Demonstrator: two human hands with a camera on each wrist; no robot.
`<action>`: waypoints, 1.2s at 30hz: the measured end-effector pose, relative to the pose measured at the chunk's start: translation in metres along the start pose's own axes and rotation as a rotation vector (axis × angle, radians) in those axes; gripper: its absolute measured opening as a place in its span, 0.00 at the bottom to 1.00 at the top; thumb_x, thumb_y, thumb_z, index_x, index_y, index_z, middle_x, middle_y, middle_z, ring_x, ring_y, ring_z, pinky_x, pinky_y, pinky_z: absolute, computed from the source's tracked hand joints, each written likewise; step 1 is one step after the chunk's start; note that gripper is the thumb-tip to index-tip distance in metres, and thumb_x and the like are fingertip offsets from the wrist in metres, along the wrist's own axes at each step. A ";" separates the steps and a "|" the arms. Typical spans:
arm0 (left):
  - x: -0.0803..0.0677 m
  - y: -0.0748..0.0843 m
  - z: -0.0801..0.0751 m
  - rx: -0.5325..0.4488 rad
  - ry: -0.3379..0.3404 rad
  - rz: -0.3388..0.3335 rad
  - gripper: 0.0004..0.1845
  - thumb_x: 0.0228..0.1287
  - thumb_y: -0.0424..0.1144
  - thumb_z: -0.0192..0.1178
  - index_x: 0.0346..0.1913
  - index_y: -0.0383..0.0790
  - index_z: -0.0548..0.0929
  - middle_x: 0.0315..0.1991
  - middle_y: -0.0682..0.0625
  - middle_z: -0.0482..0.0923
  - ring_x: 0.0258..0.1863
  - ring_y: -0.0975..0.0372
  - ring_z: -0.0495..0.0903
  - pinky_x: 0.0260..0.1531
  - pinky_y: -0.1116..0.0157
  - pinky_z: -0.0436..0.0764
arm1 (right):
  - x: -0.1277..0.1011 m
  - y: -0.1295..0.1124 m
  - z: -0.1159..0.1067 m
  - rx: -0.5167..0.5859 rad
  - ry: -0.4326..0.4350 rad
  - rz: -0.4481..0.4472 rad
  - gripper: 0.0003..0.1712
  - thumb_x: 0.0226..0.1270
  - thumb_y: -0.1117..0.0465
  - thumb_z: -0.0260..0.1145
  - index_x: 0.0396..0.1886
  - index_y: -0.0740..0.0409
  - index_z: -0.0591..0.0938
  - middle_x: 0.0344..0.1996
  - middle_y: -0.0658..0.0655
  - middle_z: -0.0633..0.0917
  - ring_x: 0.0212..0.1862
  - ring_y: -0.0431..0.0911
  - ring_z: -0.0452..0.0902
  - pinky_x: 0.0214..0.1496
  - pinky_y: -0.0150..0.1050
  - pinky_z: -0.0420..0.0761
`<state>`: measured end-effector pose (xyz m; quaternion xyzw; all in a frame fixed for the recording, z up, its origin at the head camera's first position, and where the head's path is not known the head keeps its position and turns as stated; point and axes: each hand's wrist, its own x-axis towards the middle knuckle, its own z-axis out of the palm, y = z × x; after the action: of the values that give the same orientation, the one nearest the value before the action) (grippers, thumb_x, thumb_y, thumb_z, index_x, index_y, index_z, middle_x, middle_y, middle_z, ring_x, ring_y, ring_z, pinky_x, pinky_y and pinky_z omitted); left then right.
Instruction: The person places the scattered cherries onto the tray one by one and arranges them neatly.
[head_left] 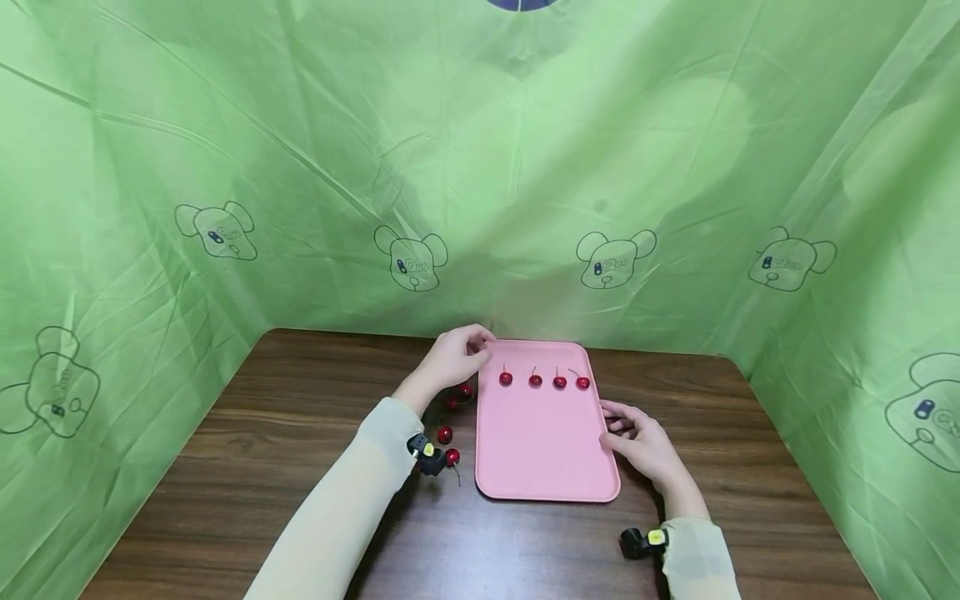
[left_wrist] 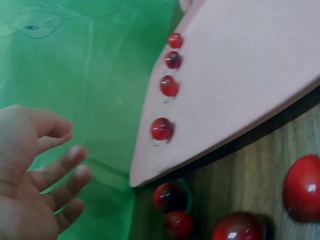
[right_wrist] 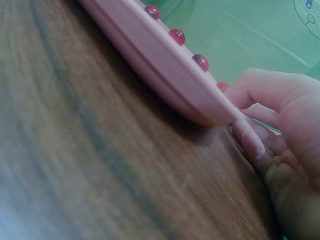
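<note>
A: On the wooden table (head_left: 285, 433), from the head view, we see the pink tray (head_left: 543, 450) with four cherries (head_left: 536, 381) in a row at its far end — the left hand (head_left: 453, 358) by its far left corner, loose cherries (head_left: 445, 434) beside it.

B: From the left wrist we find those fingers (left_wrist: 60, 167) relaxed, holding nothing.

A: From the right wrist, the right hand (right_wrist: 280, 130) grips the tray's edge — thumb above, fingers beneath.
</note>
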<state>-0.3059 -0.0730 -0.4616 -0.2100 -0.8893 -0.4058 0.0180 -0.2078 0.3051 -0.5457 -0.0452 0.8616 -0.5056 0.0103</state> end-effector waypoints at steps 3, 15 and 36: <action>-0.007 -0.001 -0.008 -0.027 -0.026 -0.006 0.13 0.78 0.37 0.65 0.61 0.43 0.87 0.48 0.48 0.87 0.46 0.54 0.84 0.51 0.55 0.83 | -0.001 0.000 -0.001 -0.004 0.000 0.002 0.35 0.66 0.67 0.78 0.73 0.62 0.81 0.59 0.63 0.87 0.53 0.52 0.80 0.49 0.33 0.78; -0.039 -0.017 -0.032 -0.059 0.039 -0.026 0.15 0.78 0.39 0.66 0.63 0.48 0.87 0.49 0.51 0.88 0.48 0.57 0.84 0.53 0.54 0.82 | -0.001 0.001 -0.004 -0.004 0.006 -0.007 0.35 0.66 0.68 0.78 0.73 0.62 0.81 0.60 0.63 0.87 0.53 0.51 0.80 0.49 0.33 0.78; -0.110 -0.050 -0.045 -0.033 -0.052 -0.020 0.15 0.77 0.37 0.67 0.63 0.48 0.86 0.39 0.56 0.86 0.22 0.65 0.80 0.28 0.62 0.81 | -0.001 0.006 0.001 0.021 0.001 -0.032 0.35 0.65 0.68 0.79 0.73 0.61 0.81 0.61 0.62 0.87 0.52 0.50 0.80 0.49 0.33 0.78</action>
<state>-0.2310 -0.1742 -0.4897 -0.2116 -0.8849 -0.4148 -0.0126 -0.2074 0.3070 -0.5515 -0.0586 0.8555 -0.5145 0.0020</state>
